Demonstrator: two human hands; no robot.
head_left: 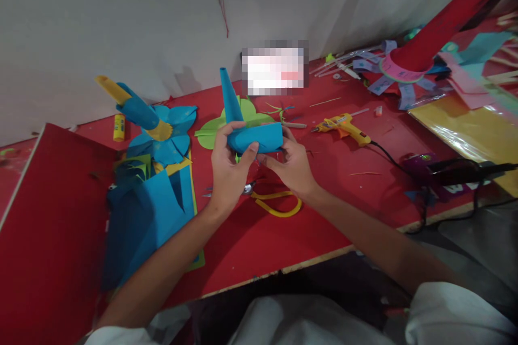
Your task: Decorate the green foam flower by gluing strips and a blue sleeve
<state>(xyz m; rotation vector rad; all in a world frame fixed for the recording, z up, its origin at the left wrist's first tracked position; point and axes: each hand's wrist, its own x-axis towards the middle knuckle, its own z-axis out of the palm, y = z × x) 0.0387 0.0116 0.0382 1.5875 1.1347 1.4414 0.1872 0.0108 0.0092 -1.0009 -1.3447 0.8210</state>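
Note:
My left hand point(229, 170) and my right hand point(292, 164) both grip a rolled blue paper tube point(259, 138) above the red table point(263, 237). My left thumb and fingers wrap its left end; my right fingers hold its right end from below. Behind the tube a blue paper cone point(230, 96) stands upright on a green paper flower shape point(214, 132). Under my hands lie scissors point(247, 189) and a curled yellow paper strip point(279, 206).
A blue paper flower with a blue-and-yellow cone point(156, 126) lies at the left, above blue paper sheets point(149, 215). A yellow glue stick point(118, 128) stands beside it. A yellow glue gun point(343, 126) with its black cord lies to the right. Paper scraps and sheets point(465, 113) crowd the far right.

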